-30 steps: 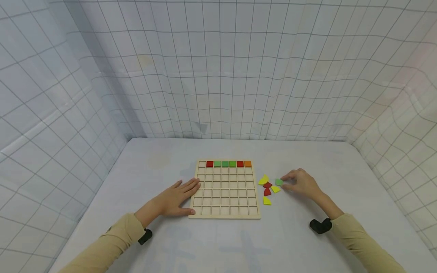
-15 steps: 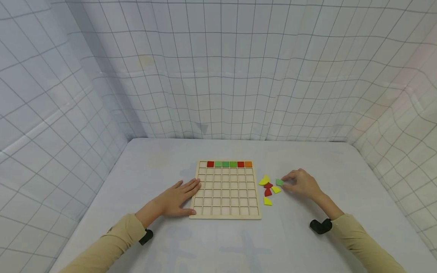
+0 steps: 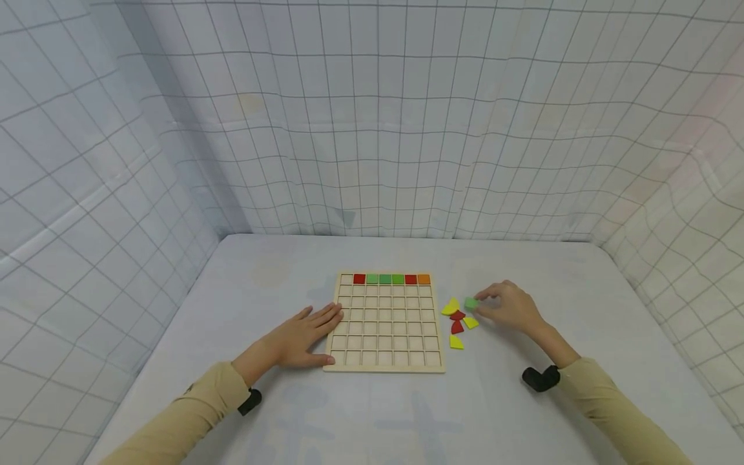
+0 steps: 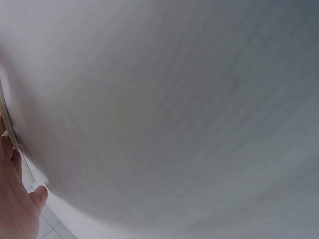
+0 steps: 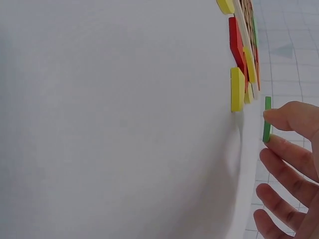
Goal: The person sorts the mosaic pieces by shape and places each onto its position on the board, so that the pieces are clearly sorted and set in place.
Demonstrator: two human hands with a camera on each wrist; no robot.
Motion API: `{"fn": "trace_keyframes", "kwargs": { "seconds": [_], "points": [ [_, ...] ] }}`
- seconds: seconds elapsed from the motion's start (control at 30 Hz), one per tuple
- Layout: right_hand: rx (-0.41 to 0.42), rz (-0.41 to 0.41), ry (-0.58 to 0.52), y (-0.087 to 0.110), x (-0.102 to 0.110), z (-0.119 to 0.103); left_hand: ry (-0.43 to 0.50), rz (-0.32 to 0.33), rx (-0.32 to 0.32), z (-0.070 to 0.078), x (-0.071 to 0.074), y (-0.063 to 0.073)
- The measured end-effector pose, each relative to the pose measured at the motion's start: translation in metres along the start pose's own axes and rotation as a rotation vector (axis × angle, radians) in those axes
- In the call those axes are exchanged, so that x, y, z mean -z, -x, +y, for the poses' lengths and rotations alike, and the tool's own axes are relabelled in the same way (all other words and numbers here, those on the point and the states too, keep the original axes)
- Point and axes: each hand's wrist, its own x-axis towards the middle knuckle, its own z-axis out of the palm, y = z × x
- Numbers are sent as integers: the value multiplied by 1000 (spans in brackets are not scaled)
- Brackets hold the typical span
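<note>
My right hand (image 3: 511,307) pinches a green square tile (image 3: 471,303) between thumb and index finger; in the right wrist view the green tile (image 5: 267,119) is seen edge-on, raised off the table, the other fingers loosely spread. My left hand (image 3: 305,338) lies flat, its straight fingertips and thumb tip on the left edge of a wooden grid board (image 3: 383,369). Along the board's far row sit red, green and orange square tiles, with the far left cell bare. Just right of the board lie yellow pieces (image 3: 456,342) and red pieces (image 3: 457,327) with curved edges, below and left of the held tile.
The board and pieces lie on a white-covered table (image 3: 372,420). Grid-patterned white curtains (image 3: 372,129) enclose its back and sides. Each wrist bears a black camera, the right camera (image 3: 541,379) low over the table.
My right hand has lifted the green tile from the table and shifted slightly left and away from me. The left hand stays on the board's edge.
</note>
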Motion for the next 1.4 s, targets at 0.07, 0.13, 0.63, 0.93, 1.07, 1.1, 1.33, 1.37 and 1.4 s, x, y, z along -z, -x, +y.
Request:
{"fn": "trace_keyframes", "kwargs": {
  "seconds": [0.07,0.13,0.63,0.93,1.07,1.1,1.33,1.37,1.4],
  "points": [
    [5,-2,-2,-2,-1,-2,4,-2,1,1,1,0],
    [12,-1,-5,-5,-2,-5,3,-8,4,1,1,0],
    [53,-2,-19,-27,-9,-32,1,-10,5,2,2,0],
    [71,-10,-45,-44,-17,-50,0,-17,0,3,4,1],
    [86,-14,-55,-51,-22,-58,-2,-12,-3,3,3,0],
    [92,-15,-55,-52,-23,-59,-3,-11,-4,2,3,0],
    [115,-25,-64,-65,-28,-73,-7,-11,-2,2,1,0],
    [117,-29,-68,-66,-29,-75,-5,-11,-2,2,2,-1],
    [121,-34,-71,-68,-29,-78,-5,-11,-2,2,2,-1]
  ]
}}
